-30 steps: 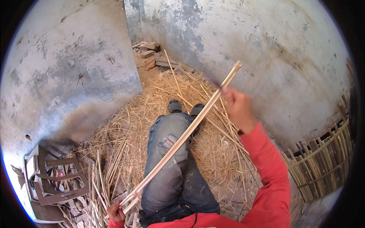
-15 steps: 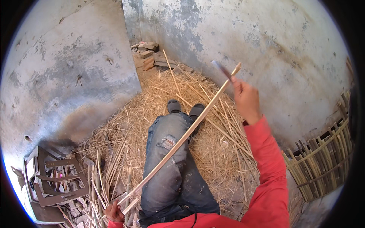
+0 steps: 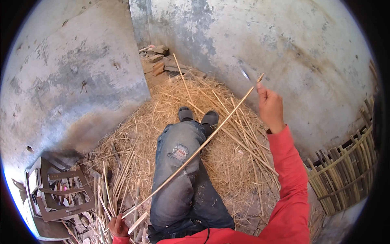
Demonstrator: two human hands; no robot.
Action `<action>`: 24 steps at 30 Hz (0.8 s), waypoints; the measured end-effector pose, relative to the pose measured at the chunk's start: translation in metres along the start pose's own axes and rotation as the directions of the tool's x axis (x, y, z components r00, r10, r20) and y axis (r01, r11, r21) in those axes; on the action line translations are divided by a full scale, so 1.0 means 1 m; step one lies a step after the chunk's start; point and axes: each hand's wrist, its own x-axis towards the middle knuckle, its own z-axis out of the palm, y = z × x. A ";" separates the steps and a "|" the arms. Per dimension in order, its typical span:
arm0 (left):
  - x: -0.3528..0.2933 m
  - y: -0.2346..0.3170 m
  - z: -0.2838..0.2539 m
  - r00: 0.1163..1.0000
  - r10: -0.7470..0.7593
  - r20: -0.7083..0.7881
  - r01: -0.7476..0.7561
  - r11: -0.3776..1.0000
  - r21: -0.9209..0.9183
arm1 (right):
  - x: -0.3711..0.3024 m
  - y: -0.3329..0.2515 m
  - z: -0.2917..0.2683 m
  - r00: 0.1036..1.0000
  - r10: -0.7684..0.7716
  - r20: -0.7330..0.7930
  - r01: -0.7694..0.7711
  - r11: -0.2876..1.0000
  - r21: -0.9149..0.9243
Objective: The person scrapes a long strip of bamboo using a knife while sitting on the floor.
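Note:
A long, thin bamboo strip slants across my legs from lower left to upper right. My left hand is closed around its lower end, beside my hip. My right hand, raised at the upper right, is closed at the strip's far end, with the thumb up against it. From that fist a narrow knife blade points up and left, past the strip; the handle is hidden in the hand. A short pale split piece sticks out next to my left hand.
My outstretched legs lie over a heap of shavings. Loose strips lie at the right, more by my left hand. A brown metal frame stands at lower left, a slatted bamboo basket at right. Bricks rest by the walls.
My right hand has moved slightly right and down with the knife. The strip has turned, showing a narrower, darker side. My left hand has shifted slightly.

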 end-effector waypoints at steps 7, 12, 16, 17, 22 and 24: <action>-0.015 -0.010 0.006 0.998 -0.063 0.023 0.064 0.997 -0.035 | -0.067 -0.056 0.010 0.958 -0.195 0.212 0.179 0.980 0.089; -0.015 -0.006 0.003 0.998 -0.025 0.051 0.025 1.000 0.013 | -0.024 -0.019 0.007 0.995 -0.098 0.019 0.097 0.995 0.027; 0.002 0.007 0.011 1.000 -0.016 -0.025 0.014 0.995 -0.104 | -0.020 -0.013 0.006 1.000 0.008 0.001 -0.008 1.000 -0.017; 0.004 0.010 0.012 0.999 -0.022 -0.027 0.019 0.994 -0.105 | -0.032 -0.023 0.009 0.996 -0.078 0.039 0.076 0.996 0.053; -0.003 0.005 0.001 0.998 -0.047 0.045 0.052 0.991 -0.120 | -0.098 -0.074 0.022 0.925 -0.310 0.220 0.272 0.944 0.184; -0.007 0.002 -0.004 0.994 -0.048 0.095 0.058 0.993 -0.104 | -0.089 -0.072 0.023 0.936 -0.277 0.218 0.239 0.953 0.183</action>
